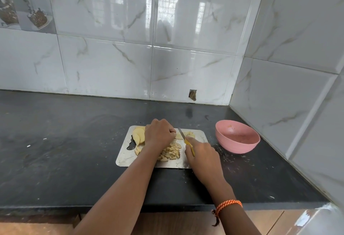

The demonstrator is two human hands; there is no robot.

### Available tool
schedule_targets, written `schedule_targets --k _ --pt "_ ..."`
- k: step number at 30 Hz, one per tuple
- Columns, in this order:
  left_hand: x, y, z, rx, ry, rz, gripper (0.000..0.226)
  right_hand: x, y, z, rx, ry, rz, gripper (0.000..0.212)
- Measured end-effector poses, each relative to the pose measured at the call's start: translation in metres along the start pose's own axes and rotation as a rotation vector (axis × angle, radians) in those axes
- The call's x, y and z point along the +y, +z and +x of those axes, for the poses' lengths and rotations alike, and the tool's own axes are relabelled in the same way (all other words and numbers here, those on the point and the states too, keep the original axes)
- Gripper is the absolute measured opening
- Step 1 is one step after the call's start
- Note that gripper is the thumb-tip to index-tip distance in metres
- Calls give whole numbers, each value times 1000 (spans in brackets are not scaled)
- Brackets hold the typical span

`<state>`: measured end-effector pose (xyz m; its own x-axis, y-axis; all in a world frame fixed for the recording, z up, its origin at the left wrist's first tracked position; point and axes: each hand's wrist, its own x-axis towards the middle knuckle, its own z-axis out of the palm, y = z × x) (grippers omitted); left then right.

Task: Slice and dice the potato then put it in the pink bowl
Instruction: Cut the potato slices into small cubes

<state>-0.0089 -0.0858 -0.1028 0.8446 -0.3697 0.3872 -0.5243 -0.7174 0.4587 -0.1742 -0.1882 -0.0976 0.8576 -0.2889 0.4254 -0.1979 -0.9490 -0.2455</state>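
Steel board, dicing half done, pink bowl waiting at right.

Head view: left hand [158, 135] curled down on pale potato slices [181, 135] at the flat steel cutting board's [124, 157] far side; right hand [201, 153] grips the yellow-handled knife [183, 137], blade pointing away, just beside the left knuckles. Diced pieces [172, 153] heaped between the wrists; uncut slices [138, 135] far left. Round pink plastic bowl [237, 136] nearer the right hand, bare black counter [65, 151] between.

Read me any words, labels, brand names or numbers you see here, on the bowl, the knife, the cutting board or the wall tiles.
None readable anywhere.
Round pink plastic bowl: no lettering.
Small yellow-handled knife: no brand visible.
Flat steel cutting board: unmarked.
Printed picture tiles on the wall at upper left: images only, no text.
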Motion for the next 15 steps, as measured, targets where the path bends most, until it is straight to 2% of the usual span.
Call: schedule_targets --k 10,15 --pt "3 0 -2 -39 -10 48 18 -11 4 5 -92 12 6 31" --pt "4 0 -3 -39 -29 63 22 -15 1 -2 -80 19 12 29"
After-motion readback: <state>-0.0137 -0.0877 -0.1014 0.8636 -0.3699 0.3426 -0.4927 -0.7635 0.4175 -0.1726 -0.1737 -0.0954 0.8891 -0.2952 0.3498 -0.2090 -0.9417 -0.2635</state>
